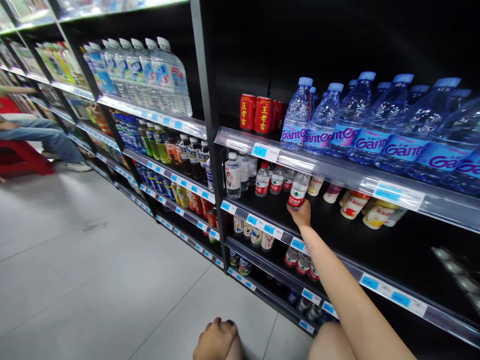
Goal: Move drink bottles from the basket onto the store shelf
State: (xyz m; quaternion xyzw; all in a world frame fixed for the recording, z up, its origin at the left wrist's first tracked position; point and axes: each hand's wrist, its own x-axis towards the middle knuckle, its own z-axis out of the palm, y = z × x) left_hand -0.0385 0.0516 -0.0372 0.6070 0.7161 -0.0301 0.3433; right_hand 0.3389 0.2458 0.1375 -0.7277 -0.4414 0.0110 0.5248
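My right hand [301, 215] reaches onto the middle black shelf [262, 207] and grips the base of a small water bottle with a red label [298, 191], which stands tilted at the end of a row of like bottles [270, 180]. My left hand [215, 340] rests low at the bottom of the view, above the floor, its fingers curled into a fist with nothing visible in it.
Large blue-capped water bottles [360, 125] and red cans [255, 114] fill the shelf above. Small white drink bottles [354, 204] stand to the right. More drinks line the racks at left [165, 145]. A seated person's legs [41, 137] show far left, by a red stool [18, 155].
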